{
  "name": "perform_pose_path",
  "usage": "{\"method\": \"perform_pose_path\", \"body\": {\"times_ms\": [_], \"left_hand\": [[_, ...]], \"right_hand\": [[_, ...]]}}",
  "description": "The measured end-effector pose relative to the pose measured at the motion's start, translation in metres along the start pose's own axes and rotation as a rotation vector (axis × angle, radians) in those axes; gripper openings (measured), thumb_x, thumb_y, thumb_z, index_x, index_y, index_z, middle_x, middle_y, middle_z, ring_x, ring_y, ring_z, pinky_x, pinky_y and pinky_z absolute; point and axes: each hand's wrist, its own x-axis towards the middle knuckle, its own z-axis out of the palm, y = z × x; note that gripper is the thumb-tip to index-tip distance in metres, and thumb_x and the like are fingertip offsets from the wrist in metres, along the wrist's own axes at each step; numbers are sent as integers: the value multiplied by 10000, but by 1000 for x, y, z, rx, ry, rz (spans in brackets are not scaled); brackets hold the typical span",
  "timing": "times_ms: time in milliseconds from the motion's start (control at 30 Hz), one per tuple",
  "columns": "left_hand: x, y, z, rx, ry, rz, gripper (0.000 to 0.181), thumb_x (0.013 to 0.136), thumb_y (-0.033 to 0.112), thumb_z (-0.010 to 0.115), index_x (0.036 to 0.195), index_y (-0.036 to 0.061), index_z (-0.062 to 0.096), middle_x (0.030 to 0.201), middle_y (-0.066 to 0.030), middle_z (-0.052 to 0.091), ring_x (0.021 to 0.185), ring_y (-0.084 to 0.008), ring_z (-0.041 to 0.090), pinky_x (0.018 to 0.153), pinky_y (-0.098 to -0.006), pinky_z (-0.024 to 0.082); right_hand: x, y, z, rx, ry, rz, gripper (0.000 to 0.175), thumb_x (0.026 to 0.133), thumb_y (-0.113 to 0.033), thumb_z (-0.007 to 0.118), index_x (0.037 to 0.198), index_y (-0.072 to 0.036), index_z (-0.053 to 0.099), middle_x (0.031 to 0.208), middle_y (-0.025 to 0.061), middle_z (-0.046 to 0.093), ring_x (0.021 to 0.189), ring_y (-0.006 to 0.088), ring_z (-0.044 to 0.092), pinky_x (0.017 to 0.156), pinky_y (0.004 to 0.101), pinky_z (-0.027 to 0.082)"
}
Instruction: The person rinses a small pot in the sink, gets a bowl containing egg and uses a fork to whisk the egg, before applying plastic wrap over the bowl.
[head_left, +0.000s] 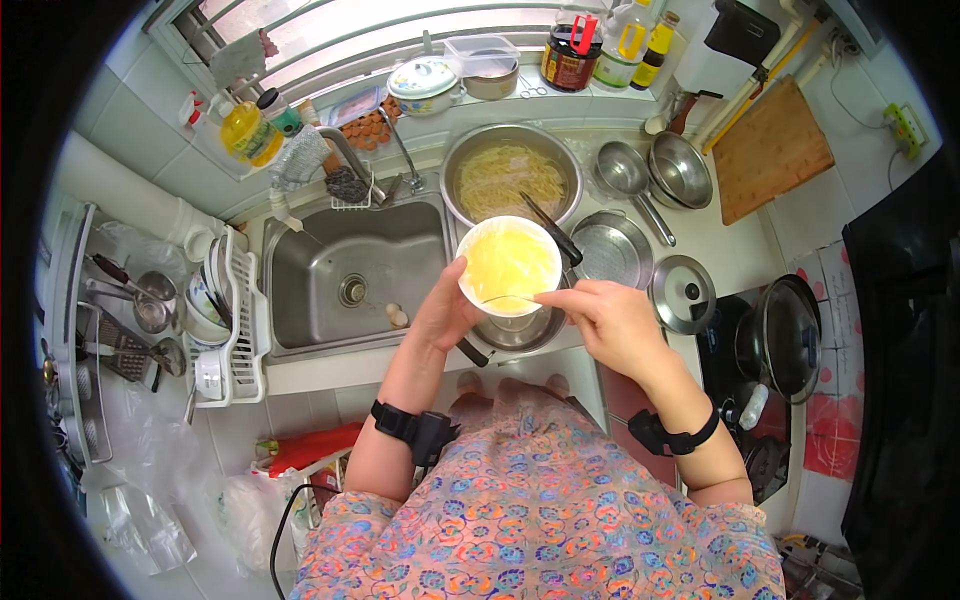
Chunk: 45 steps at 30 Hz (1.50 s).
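Observation:
My left hand (448, 306) holds a white bowl (555, 259) by its left rim. Yellow liquid, which looks like beaten egg, fills much of it. At the bowl's lower right, my right hand (611, 319) pinches a thin utensil whose far part dips into the yellow liquid; its kind is unclear. Below the bowl, partly hidden by it, is a metal pan (525, 339) with a dark handle. Beyond the bowl stands a large steel basin (574, 161) of pale noodle-like strands in liquid, with black-handled tongs (555, 229) leaning over its near rim.
The steel sink (315, 247), with eggshells (397, 315) in it, lies to the left beside a white dish rack (251, 322). To the right are a perforated metal dish (611, 247), a saucepan (622, 169), a lid (681, 292) and a hob with a covered pan (784, 337).

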Motion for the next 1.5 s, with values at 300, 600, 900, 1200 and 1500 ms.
{"method": "perform_pose_path", "body": {"times_ms": [300, 600, 900, 1200, 1500], "left_hand": [[-8, 5, -4, 14, 56, 40, 695, 908, 467, 549, 1406, 33, 332, 1388, -132, 455, 1274, -243, 462, 1052, -412, 398], [0, 2, -5, 9, 100, 81, 634, 932, 458, 488, 1396, 51, 346, 1360, -128, 490, 1222, -247, 519, 1010, -409, 453], [3, 4, 0, -24, 94, 120, 632, 932, 453, 496, 1386, 36, 354, 1355, -138, 489, 1213, -251, 526, 1006, -410, 462], [5, 5, -3, -42, 124, 141, 626, 934, 449, 501, 1378, 30, 361, 1348, -143, 494, 1207, -257, 530, 997, -399, 473], [7, 0, -1, 12, 101, 88, 669, 926, 461, 503, 1399, 21, 328, 1393, -134, 446, 1269, -249, 462, 1056, -423, 393]], "right_hand": [[-2, 21, -23, 118, 55, 323, 232, 869, -214, 637, 1082, -125, 659, 664, 23, 572, 633, 163, 586, 579, 299, 456], [13, 50, 81, 1804, -71, 860, 292, 937, -419, 558, 917, -129, 539, 700, -51, 496, 409, 17, 266, 362, 187, 184], [28, 57, 97, 2097, -12, 900, 249, 942, -343, 572, 889, -114, 489, 714, -25, 516, 403, 29, 271, 350, 179, 198], [37, 64, 109, 2206, 192, 849, 220, 982, -250, 486, 867, -63, 506, 658, -23, 478, 418, 51, 289, 358, 196, 225], [53, 57, 128, 1894, 159, 963, 179, 936, -134, 482, 760, -108, 500, 574, -50, 405, 406, 52, 268, 364, 216, 182]]}}
